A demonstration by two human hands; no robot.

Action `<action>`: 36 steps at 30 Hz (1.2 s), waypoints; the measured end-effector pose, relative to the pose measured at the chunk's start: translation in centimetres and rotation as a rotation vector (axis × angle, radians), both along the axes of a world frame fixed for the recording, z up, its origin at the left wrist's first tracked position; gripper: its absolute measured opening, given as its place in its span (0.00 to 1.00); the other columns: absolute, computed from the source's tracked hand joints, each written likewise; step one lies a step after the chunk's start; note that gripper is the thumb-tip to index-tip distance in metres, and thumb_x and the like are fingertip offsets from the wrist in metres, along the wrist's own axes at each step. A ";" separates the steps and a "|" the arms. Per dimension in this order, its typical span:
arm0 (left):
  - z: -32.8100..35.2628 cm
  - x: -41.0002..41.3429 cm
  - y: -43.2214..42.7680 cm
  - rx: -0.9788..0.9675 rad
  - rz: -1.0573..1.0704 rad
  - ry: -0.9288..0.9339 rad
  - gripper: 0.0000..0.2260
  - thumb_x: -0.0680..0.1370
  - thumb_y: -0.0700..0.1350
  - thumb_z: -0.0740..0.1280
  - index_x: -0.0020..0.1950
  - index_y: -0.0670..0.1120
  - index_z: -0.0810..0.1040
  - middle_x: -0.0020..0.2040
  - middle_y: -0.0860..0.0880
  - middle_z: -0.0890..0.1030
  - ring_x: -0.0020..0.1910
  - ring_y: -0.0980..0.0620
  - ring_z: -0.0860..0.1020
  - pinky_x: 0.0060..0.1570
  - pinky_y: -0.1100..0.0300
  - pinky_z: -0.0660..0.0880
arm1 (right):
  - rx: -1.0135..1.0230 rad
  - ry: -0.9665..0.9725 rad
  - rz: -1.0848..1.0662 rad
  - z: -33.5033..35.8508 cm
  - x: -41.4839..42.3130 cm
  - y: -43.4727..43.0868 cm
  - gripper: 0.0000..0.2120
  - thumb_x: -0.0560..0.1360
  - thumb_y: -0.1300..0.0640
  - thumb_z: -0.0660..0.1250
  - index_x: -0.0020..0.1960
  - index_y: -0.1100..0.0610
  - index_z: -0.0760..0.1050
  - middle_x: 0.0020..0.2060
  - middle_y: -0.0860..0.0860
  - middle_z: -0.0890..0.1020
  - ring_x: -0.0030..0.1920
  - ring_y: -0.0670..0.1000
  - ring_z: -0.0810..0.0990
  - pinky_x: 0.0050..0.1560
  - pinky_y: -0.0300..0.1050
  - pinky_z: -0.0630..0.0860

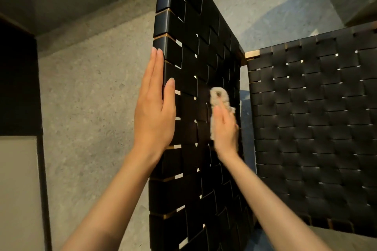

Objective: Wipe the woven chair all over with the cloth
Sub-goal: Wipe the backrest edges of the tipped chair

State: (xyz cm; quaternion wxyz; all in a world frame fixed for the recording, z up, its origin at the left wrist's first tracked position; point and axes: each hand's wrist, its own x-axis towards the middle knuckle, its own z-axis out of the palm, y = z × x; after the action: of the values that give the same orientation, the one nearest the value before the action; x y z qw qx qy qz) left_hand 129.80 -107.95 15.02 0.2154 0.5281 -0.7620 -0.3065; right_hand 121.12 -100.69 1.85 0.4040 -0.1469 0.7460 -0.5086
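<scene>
At the far left stands a dark panel (18, 79), and a wide stretch of grey speckled surface (91, 98) lies bare between it and the woven chair (189, 63). The left hand (155, 112) is laid flat along the chair panel's outer left edge, fingers straight and together, with the thumb reaching over onto the front of the black straps. To its right, low on the same panel and close to its far edge, the beige cloth (219, 96) is pressed against the weave under the right hand (225, 130), whose fingers stretch out over it; the thumb is hidden. A light wooden frame corner (252, 54) joins this panel to a second woven panel (316, 108) that fills the right side, leaving a narrow gap beside the cloth
</scene>
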 end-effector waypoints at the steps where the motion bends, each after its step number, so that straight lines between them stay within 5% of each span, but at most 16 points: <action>1: 0.0 0.0 0.0 0.001 -0.002 0.005 0.22 0.84 0.43 0.53 0.77 0.49 0.54 0.77 0.56 0.54 0.73 0.68 0.51 0.69 0.75 0.48 | -0.130 0.052 0.064 2.2 0.8 -0.7 0.16 0.82 0.52 0.55 0.68 0.47 0.70 0.63 0.49 0.75 0.65 0.50 0.71 0.61 0.41 0.71; 3: 0.1 0.1 0.1 0.016 -0.004 0.020 0.21 0.84 0.43 0.52 0.77 0.49 0.54 0.77 0.55 0.54 0.74 0.67 0.51 0.70 0.73 0.48 | -0.330 0.112 0.136 5.4 1.5 -2.9 0.16 0.82 0.55 0.56 0.69 0.47 0.68 0.68 0.50 0.72 0.69 0.48 0.67 0.69 0.49 0.65; 6: 0.1 0.1 0.0 0.029 -0.017 0.039 0.21 0.84 0.42 0.52 0.77 0.48 0.54 0.77 0.54 0.54 0.74 0.66 0.51 0.71 0.71 0.49 | -0.349 0.199 0.184 7.7 0.4 -7.0 0.17 0.82 0.56 0.56 0.70 0.51 0.68 0.72 0.50 0.67 0.74 0.49 0.59 0.73 0.54 0.58; 11: -0.1 0.1 -0.2 0.011 -0.019 0.033 0.21 0.83 0.43 0.52 0.77 0.49 0.55 0.77 0.55 0.55 0.74 0.66 0.52 0.70 0.72 0.49 | -0.372 0.300 0.100 4.8 -0.4 -8.0 0.16 0.81 0.54 0.56 0.67 0.43 0.67 0.72 0.50 0.67 0.73 0.49 0.60 0.70 0.49 0.63; 14: -0.1 0.1 -0.2 -0.002 -0.011 0.018 0.21 0.84 0.43 0.52 0.77 0.49 0.55 0.77 0.56 0.55 0.74 0.66 0.52 0.70 0.73 0.49 | -0.180 0.235 0.063 0.3 -1.7 -6.9 0.16 0.81 0.48 0.54 0.68 0.41 0.65 0.71 0.51 0.67 0.69 0.49 0.64 0.62 0.40 0.65; 17: -0.1 0.1 -0.2 0.000 0.003 0.040 0.21 0.83 0.43 0.52 0.76 0.50 0.56 0.77 0.56 0.56 0.74 0.67 0.52 0.71 0.72 0.50 | 0.132 0.069 0.023 -5.0 -4.1 -5.6 0.20 0.82 0.45 0.53 0.72 0.48 0.66 0.66 0.55 0.69 0.55 0.47 0.70 0.45 0.32 0.67; 21: -0.3 0.2 -0.1 0.024 0.002 0.085 0.21 0.83 0.43 0.53 0.76 0.51 0.56 0.76 0.58 0.56 0.73 0.68 0.53 0.69 0.74 0.51 | 0.395 -0.049 0.023 -9.7 -6.5 -3.9 0.23 0.82 0.45 0.50 0.73 0.53 0.65 0.69 0.58 0.70 0.67 0.59 0.68 0.66 0.50 0.65; 25: -0.5 0.3 -0.3 0.023 0.002 0.092 0.21 0.83 0.43 0.54 0.76 0.51 0.57 0.76 0.58 0.56 0.73 0.68 0.53 0.69 0.74 0.51 | 0.436 -0.085 -0.036 -9.6 -6.0 -3.4 0.22 0.83 0.46 0.49 0.72 0.53 0.67 0.67 0.59 0.71 0.67 0.60 0.68 0.67 0.53 0.64; 30: -0.3 0.3 -0.3 0.050 0.019 0.115 0.20 0.83 0.44 0.53 0.76 0.52 0.57 0.76 0.59 0.57 0.73 0.68 0.54 0.70 0.73 0.51 | 0.035 -0.123 -0.051 -2.0 -2.8 -4.0 0.13 0.82 0.51 0.55 0.64 0.49 0.71 0.59 0.52 0.74 0.58 0.48 0.73 0.48 0.35 0.68; 32: -0.1 0.3 -0.3 0.071 0.028 0.133 0.19 0.84 0.43 0.52 0.75 0.51 0.58 0.76 0.58 0.58 0.73 0.67 0.55 0.71 0.71 0.52 | -0.180 -0.017 0.065 2.3 -1.5 -4.7 0.15 0.82 0.52 0.55 0.67 0.42 0.67 0.64 0.47 0.72 0.64 0.43 0.69 0.55 0.32 0.67; 36: 0.7 -0.1 -0.5 0.057 0.079 0.132 0.18 0.83 0.40 0.53 0.72 0.48 0.65 0.72 0.55 0.66 0.70 0.67 0.62 0.69 0.71 0.57 | -0.427 0.173 0.228 8.7 -0.7 -8.9 0.16 0.82 0.54 0.55 0.69 0.45 0.65 0.72 0.51 0.67 0.73 0.50 0.60 0.73 0.53 0.58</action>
State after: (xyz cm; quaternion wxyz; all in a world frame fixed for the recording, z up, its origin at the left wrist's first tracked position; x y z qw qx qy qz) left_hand 129.71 -108.49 15.67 0.2619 0.5425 -0.7156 -0.3536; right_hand 120.38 -109.56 10.53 0.3533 -0.3550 0.6321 -0.5913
